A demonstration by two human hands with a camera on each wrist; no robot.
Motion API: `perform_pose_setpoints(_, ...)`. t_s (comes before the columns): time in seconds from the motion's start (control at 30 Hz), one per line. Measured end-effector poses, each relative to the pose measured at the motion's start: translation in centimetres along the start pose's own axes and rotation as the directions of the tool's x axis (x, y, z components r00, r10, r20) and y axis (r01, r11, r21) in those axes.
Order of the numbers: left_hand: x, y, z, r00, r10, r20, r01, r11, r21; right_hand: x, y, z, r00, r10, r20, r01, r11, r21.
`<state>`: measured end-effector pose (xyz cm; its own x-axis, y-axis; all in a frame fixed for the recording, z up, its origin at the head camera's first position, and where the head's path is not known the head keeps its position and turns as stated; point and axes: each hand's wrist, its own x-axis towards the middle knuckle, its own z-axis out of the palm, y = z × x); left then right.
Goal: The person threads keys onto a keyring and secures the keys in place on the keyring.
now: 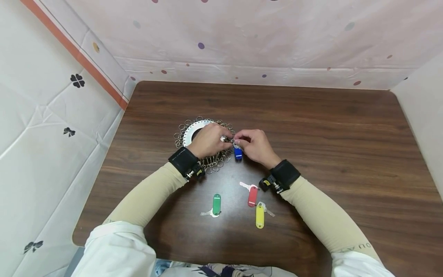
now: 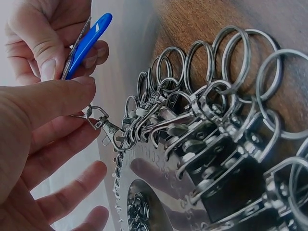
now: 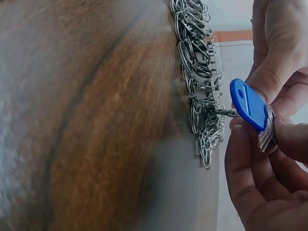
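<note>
Left hand [image 1: 209,140]: mine, over the right part of the silver-white disc [image 1: 188,135]; thumb and forefinger pinched on a ring [image 2: 88,111], the other fingers loosely spread.
Right hand [image 1: 256,148]: mine, just right of the other; thumb and fingertips pinching a silver key [image 3: 266,134] with its blue tag [image 3: 248,107].
Blue tag: between my two hands, at the disc's right edge.
Ring: mostly covered by my left thumb; joined to a clasp [image 2: 111,132] that hooks the disc's edge. Whether the key is on it yet, I cannot tell.
Disc: left of centre on the counter [image 1: 328,130], its edge crowded with clasps and rings.
Step in hand: joining key and ring, as I judge it.
Ring grip: best kept firm, right at the split, so the coil stays parted.
Key grip: best held by the flat, hole facing the ring, tag swung aside.
Feed: should go in small pushes round the coil, without forcing.
Clasp: wants slack; a tug could drag the disc.
Risk: ring slipping and springing closed, or a neighbouring ring snagging.
Lying near: green tag [image 1: 216,204], left; red tag [image 1: 252,196], right; yellow tag [image 1: 260,216], right and nearest; each with a key.
</note>
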<state>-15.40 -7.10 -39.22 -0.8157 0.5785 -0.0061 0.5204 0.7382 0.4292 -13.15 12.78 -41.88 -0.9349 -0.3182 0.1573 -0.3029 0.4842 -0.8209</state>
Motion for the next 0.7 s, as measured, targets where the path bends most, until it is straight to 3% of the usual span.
perform_pose_setpoints(0.53,0.07,-0.01,0.38,0.999,-0.032,-0.018,0.031,0.999,-0.042,0.06,-0.05,-0.12,1.0,0.018,0.017,-0.018,1.0,0.023)
perform_pose_setpoints(0.7,-0.06,-0.01,0.4,0.999,-0.003,-0.039,0.001,0.998,-0.056,0.06,0.03,-0.05,1.0,0.014,0.013,-0.014,0.999,0.032)
